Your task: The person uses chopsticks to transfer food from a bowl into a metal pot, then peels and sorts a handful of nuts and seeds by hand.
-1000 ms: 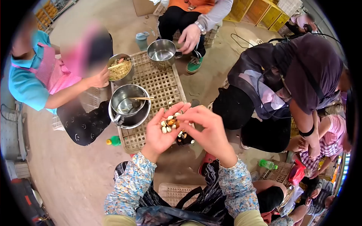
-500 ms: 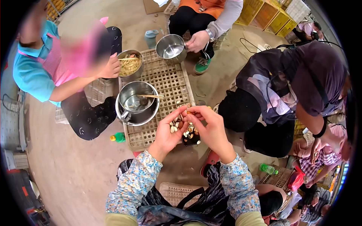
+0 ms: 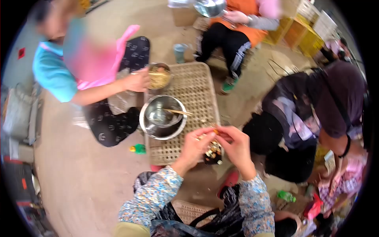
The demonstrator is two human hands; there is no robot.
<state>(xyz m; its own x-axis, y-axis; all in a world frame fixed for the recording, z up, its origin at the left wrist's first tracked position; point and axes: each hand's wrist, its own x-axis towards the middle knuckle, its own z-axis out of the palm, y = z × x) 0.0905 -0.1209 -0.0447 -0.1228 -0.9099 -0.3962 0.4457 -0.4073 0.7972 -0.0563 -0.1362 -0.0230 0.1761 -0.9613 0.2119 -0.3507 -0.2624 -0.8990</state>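
Observation:
My left hand (image 3: 194,149) is curled, with small pale shelled nuts partly visible in its palm. My right hand (image 3: 237,146) meets it fingertip to fingertip, thumb and forefinger pinching a small orange-brown piece too blurred to name. Just beneath the hands sits a small dark box (image 3: 213,161) of mixed nuts and seeds, at the right edge of an upturned plastic crate (image 3: 197,85). To the left on that crate stands a large steel bowl (image 3: 181,128), holding a smaller metal pot with chopsticks (image 3: 178,112) across it.
At the left, a person in a blue shirt (image 3: 51,79) holds chopsticks at a bowl of noodles (image 3: 158,81). Across the crate, someone in orange lifts a metal pot (image 3: 210,7). A person in dark clothes (image 3: 292,106) bends close on the right. A green bottle (image 3: 138,149) lies by the crate.
The view has shifted, so the crate appears lower and further right. The person in orange has raised the metal pot off the crate. My fingertips have come closer together around the small piece.

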